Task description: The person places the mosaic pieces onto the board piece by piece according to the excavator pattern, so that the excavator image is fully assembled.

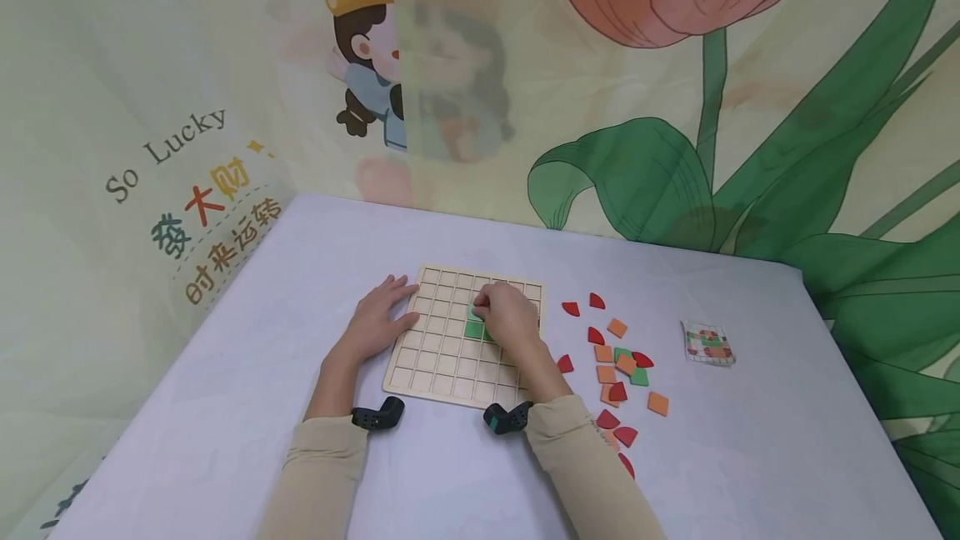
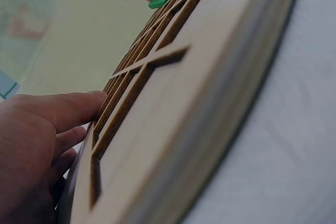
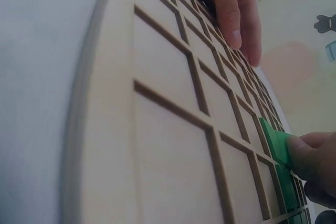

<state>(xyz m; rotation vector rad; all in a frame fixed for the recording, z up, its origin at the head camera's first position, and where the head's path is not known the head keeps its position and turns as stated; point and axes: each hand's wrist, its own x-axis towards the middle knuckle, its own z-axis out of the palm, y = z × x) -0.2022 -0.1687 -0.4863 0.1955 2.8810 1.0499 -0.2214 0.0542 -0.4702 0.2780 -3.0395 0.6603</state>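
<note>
Two hands [image 1: 442,319] on grid board [image 1: 442,357]

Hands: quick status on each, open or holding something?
Left hand: open, fingers flat on the wooden grid board edge.
Right hand: pinching a green tile over the board.

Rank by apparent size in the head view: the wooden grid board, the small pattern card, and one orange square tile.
1. Wooden grid board, clearly the largest.
2. Pattern card, much smaller.
3. Orange square tile, smallest, though not far below the card.
All lie on the table at similar distance, so the order holds.
</note>
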